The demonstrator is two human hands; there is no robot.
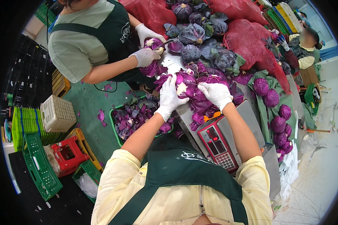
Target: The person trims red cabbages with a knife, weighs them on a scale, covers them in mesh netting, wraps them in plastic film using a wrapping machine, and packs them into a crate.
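Observation:
My left hand point(169, 97), in a white glove, grips a red cabbage point(187, 87) from its left side. The pale cut stem of the cabbage faces up beside my fingers. From my gloved right hand point(214, 92) a thin metal blade point(191, 82), apparently a knife, reaches across the top of this cabbage; its handle is hidden in my fist. Loose purple cabbage leaves point(201, 104) lie below and between my hands on the metal table. Whole, darker red cabbages with outer leaves point(191, 53) are heaped beyond them.
A digital scale point(218, 146) stands near my right forearm, by an orange-handled tool point(212, 116). A green crate point(114, 123) of leaf trimmings is at lower left. Trimmed cabbages point(278, 124) line the right side. Red mesh sacks point(246, 42) lie behind. A co-worker's gloved hands point(147, 56) trim another cabbage.

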